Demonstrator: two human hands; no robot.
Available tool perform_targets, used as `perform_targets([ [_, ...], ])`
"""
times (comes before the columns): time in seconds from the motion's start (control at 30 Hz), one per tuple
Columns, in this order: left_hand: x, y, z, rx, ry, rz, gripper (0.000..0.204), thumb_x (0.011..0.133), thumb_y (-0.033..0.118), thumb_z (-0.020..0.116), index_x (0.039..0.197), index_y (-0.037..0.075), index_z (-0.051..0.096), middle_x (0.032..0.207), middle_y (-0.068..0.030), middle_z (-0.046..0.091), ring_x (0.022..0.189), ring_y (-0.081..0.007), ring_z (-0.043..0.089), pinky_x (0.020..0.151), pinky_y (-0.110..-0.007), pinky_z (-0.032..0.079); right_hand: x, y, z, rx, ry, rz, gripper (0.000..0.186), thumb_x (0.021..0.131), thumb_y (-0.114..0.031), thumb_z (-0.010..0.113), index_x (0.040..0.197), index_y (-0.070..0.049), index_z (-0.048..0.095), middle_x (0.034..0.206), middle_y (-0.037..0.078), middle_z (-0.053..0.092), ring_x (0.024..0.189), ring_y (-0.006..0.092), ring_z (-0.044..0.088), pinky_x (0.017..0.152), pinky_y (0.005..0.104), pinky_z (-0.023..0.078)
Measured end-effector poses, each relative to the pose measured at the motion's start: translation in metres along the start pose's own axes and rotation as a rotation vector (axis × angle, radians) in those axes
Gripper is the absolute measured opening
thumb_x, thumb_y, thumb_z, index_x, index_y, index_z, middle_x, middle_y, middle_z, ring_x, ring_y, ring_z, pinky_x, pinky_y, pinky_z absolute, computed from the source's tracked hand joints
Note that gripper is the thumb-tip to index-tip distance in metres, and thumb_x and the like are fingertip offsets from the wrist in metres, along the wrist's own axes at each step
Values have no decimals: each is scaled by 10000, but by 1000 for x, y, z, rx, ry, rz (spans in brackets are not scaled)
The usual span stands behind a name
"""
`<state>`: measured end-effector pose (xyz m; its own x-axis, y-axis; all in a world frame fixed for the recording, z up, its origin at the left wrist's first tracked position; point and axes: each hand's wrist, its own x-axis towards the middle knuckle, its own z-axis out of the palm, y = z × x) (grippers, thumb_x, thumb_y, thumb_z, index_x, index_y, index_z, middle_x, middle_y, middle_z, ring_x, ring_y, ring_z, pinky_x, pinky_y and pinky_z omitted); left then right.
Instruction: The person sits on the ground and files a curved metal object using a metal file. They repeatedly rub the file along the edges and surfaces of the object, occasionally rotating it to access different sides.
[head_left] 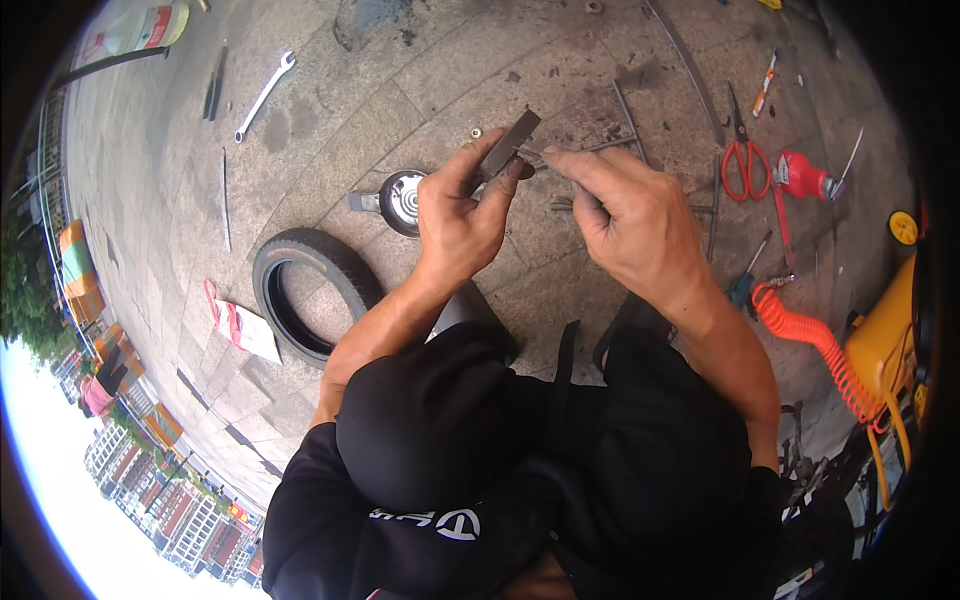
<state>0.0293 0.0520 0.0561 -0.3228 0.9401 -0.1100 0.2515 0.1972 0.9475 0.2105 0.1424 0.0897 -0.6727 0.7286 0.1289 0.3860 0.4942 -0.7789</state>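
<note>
My left hand [455,205] grips a small flat dark grey strip [512,140], pinched between thumb and fingers and tilted up to the right. My right hand [630,215] is close beside it on the right, fingers curled, its fingertips pinching a thin metal piece [537,155] at the strip's lower end. Both hands hover above the stone pavement, over a round metal hub part [402,198]. My dark-clothed knees fill the lower middle of the view.
A small black tyre [300,285] lies at left beside a red-and-white bag [245,328]. A spanner [265,95] lies at upper left. Red-handled scissors [745,160], a red tool [800,175], an orange coiled hose [815,345] and a yellow compressor [885,335] are at right. Thin rods [628,120] are scattered.
</note>
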Motion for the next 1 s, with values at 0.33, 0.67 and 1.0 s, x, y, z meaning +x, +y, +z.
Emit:
perform_targets([
  [0.33,1,-4,1,-21,36,6,346,915,24,714,1246,-56,655,990,-163,774,894,-195,749,784,-293,564,-2,-3,1,-31,-46,13,374,833,-60,727,1201,-118,704,879,112,672,765,341,694,665,440,567],
  [0.67,1,-2,0,54,25,-39,337,921,16,705,1246,-56,657,993,-167,772,915,-191,749,794,-298,564,0,-4,-1,-75,-138,-13,376,837,-71,735,1210,-116,705,897,118,686,778,333,702,685,427,579],
  [1.0,1,-3,-1,28,-18,-2,349,952,0,678,1290,-74,629,1059,-116,748,944,-145,689,830,-267,533,0,-3,1,-51,-49,22,367,836,-70,736,1199,-113,717,916,113,692,785,330,704,681,431,577],
])
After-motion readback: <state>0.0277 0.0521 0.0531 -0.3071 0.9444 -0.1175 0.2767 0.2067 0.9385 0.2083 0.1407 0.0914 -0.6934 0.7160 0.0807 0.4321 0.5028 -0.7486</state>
